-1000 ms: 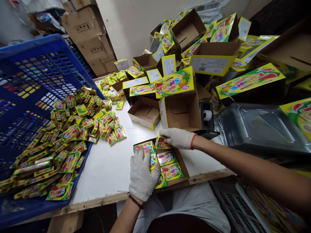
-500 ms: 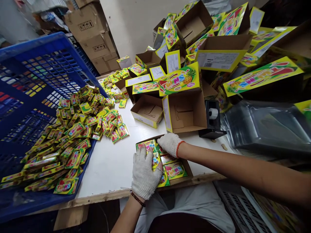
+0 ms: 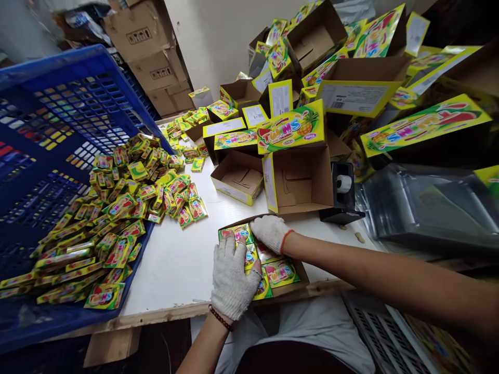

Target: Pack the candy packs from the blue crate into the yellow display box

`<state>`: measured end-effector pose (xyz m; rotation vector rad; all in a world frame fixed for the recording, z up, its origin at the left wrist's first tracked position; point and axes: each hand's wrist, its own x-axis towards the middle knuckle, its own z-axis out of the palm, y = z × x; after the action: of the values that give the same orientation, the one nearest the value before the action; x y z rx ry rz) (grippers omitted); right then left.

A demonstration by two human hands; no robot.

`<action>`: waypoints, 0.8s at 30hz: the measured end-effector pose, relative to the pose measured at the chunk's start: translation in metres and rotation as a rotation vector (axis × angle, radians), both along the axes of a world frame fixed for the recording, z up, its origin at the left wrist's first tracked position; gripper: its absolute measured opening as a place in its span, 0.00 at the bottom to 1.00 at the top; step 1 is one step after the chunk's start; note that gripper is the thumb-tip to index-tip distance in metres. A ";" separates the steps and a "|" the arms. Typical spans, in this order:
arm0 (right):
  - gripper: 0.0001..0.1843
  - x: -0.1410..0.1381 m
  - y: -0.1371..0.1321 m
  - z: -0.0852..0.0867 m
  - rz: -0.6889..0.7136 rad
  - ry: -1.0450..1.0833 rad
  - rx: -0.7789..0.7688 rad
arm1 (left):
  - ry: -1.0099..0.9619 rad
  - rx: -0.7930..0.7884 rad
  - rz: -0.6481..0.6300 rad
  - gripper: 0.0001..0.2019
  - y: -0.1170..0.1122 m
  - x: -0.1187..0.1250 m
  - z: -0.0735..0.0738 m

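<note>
A shallow cardboard display box [image 3: 302, 270] lies at the table's front edge, holding several small yellow-green TWINS candy packs [image 3: 280, 274] in rows. My left hand [image 3: 235, 278], in a white knit glove with bare fingertips, rests over the packs on the box's left side, fingers stretched forward and apart. My right hand [image 3: 270, 233], gloved too, reaches in at the back of the box with its fingers curled down among the packs. Its fingertips are hidden, so what they grip cannot be made out.
Loose candy packs [image 3: 120, 208] spill from a tipped blue crate [image 3: 97, 67] on the left. Open display boxes [image 3: 300, 179] pile up behind. A black tape dispenser [image 3: 343, 195] and clear plastic trays [image 3: 421, 208] stand to the right. Cartons [image 3: 140, 36] are stacked at the back.
My right hand has shifted slightly left and down along the back of the box. The left hand stays in place, and the view has tilted a little.
</note>
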<state>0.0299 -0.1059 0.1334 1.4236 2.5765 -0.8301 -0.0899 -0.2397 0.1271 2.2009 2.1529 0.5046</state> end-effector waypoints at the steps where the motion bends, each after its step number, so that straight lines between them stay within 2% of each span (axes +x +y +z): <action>1: 0.13 0.002 -0.006 0.000 0.012 -0.034 0.052 | 0.000 0.003 -0.002 0.20 0.000 0.000 0.001; 6: 0.21 0.012 -0.029 -0.006 0.107 -0.244 0.320 | 0.015 -0.006 -0.011 0.20 0.000 0.001 0.004; 13: 0.22 0.015 -0.042 -0.017 0.184 -0.321 0.456 | 0.030 0.035 0.004 0.19 -0.001 0.002 0.001; 18: 0.21 0.015 -0.044 -0.018 0.181 -0.339 0.404 | 0.029 0.038 0.003 0.21 -0.001 0.002 -0.002; 24: 0.18 0.007 -0.027 -0.011 0.176 -0.350 0.310 | 0.049 0.031 0.010 0.20 -0.001 0.002 -0.002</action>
<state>0.0374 -0.1327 0.1227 1.2459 2.5750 -0.1439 -0.0878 -0.2408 0.1253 2.2420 2.1962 0.4928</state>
